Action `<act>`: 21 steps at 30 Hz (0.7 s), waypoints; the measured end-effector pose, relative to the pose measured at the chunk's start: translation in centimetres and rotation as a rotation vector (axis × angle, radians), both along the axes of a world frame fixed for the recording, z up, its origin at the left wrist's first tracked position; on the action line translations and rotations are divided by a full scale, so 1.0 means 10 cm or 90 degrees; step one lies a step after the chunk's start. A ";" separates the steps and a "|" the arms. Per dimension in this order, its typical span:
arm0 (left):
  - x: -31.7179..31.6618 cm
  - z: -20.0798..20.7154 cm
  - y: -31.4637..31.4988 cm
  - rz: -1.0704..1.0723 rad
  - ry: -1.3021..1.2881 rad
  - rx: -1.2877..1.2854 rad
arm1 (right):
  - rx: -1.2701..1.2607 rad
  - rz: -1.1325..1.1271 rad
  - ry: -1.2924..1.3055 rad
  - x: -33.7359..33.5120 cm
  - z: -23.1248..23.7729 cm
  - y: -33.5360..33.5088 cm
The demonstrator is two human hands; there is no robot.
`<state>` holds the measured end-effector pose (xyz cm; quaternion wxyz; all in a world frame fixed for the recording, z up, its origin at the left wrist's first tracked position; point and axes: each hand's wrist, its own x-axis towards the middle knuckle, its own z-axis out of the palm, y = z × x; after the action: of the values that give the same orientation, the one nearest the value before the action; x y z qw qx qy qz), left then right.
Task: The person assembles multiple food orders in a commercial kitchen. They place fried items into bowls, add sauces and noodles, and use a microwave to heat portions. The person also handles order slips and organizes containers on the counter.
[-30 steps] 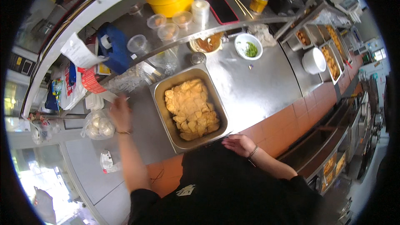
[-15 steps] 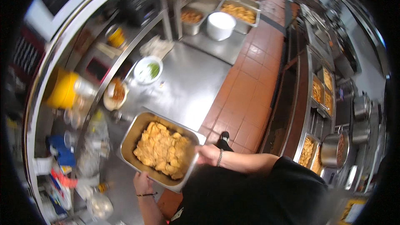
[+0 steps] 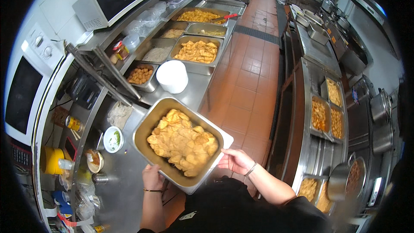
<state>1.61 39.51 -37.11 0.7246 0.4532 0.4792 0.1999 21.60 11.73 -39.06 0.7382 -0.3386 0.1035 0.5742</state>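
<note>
A deep metal food pan (image 3: pixel 142 140) hangs tilted in front of my body, piled with golden-yellow chunks of food (image 3: pixel 183 142). My left hand (image 3: pixel 153 177) grips its near-left side, fingers hidden beneath. At the right rim, my right hand (image 3: pixel 236 162) is closed on the edge, thumb on top. A white flat corner (image 3: pixel 227 138) sticks out along the pan's right side; I cannot tell what it belongs to. Just beyond the pan, a white round tub (image 3: pixel 172 77) stands on the steel counter.
Filled food pans (image 3: pixel 196 51) line the counter ahead, one with a red-handled utensil (image 3: pixel 225 17). On the left are a white bowl with green bits (image 3: pixel 113 139) and a crumpled cloth (image 3: pixel 122 114). The tiled floor (image 3: pixel 246 103) runs between this counter and a right-hand station with pans (image 3: pixel 320 114) and pots.
The view has swung up and left, bringing the microwaves and more counter pans into sight. Both hands still hold the pan, now nearer the white tub and farther from the left-side clutter.
</note>
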 end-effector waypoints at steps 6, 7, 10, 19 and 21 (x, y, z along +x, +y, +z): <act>0.90 0.21 0.33 0.143 -0.071 0.034 | 0.038 -0.006 0.004 2.26 -0.40 0.47; 1.08 0.22 0.36 0.175 -0.097 0.033 | 0.002 -0.020 -0.021 2.66 -0.51 0.62; 1.64 0.31 0.62 0.205 -0.106 0.047 | -0.107 -0.044 -0.073 3.81 -0.76 1.13; 2.70 0.51 0.15 0.367 -0.097 0.071 | -0.344 -0.066 -0.217 6.09 -1.16 2.67; 2.87 0.56 -0.19 0.442 -0.054 0.113 | -0.339 -0.026 -0.208 6.15 -1.26 2.68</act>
<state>30.34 37.57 -31.51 0.5905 0.3156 0.5548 0.4939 83.15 38.52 -51.64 0.6421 -0.6054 0.1371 0.4499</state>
